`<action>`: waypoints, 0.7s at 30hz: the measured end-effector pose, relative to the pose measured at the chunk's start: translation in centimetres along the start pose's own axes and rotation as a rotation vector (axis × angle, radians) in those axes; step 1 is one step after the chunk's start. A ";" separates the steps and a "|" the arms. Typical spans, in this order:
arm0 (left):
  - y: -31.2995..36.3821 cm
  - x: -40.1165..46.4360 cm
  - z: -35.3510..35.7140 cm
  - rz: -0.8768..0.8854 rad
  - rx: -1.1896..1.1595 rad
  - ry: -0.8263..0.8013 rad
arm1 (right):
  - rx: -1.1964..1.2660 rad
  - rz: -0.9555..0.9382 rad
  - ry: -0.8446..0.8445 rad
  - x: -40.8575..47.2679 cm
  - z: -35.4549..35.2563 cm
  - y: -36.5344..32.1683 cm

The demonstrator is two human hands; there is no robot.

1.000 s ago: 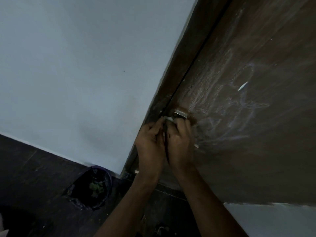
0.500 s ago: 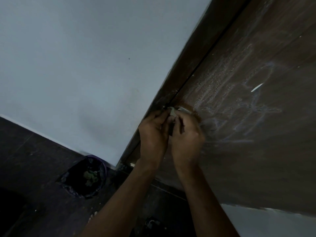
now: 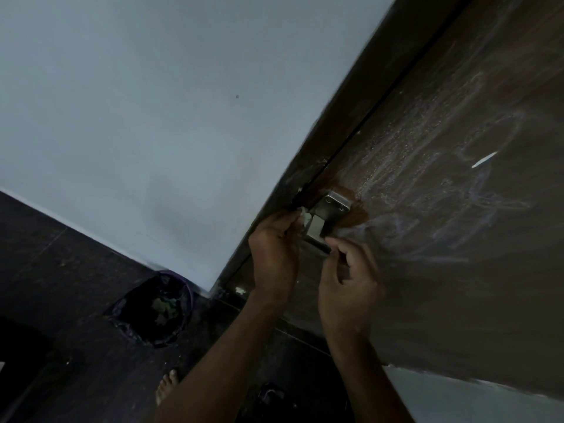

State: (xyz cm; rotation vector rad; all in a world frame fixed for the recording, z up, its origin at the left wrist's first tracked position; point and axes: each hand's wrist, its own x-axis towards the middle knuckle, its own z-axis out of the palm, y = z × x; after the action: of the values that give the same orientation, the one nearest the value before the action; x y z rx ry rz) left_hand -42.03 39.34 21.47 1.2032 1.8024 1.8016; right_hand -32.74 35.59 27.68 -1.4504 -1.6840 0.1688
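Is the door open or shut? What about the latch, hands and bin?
Brown wooden door: looks shut, chalk-scribbled.
Silver metal latch: screwed to the door.
Left hand: pinches a small pale wad beside the latch.
Right hand: fingers curled below the latch; grip unclear.
Purple round bin: open, scraps inside.

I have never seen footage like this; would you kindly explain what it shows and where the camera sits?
No machine here: a person wears one wide-angle camera on the head, looking down at their own hands. The left hand pinches a small pale scrap beside a metal latch screwed to the chalk-marked brown door. The right hand hangs just below the latch, fingers curled; whether it holds anything is unclear. On the dark floor stands a bin lined with a black bag.
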 end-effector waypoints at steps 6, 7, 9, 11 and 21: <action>-0.9 -1.7 0.1 -0.286 -0.090 -0.130 | 0.118 0.124 -0.061 -3.0 1.9 0.4; -0.5 -2.1 0.2 -0.379 -0.147 -0.168 | 0.141 0.216 -0.097 -3.7 2.2 0.6; 0.3 -2.6 1.0 -0.680 -0.322 -0.164 | 0.199 0.487 -0.138 -4.5 2.6 1.6; 1.0 -2.8 1.6 -1.011 -0.553 -0.122 | 0.272 0.769 -0.089 -4.3 2.9 2.9; 3.1 -3.1 2.2 -1.120 -0.675 -0.202 | 0.641 1.198 0.066 -0.9 0.0 5.8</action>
State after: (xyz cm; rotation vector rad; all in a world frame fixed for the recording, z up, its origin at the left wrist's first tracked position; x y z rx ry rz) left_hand -37.56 38.08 22.95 0.0294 1.1472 1.3018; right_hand -28.55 36.67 23.67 -1.6968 -0.4120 1.1612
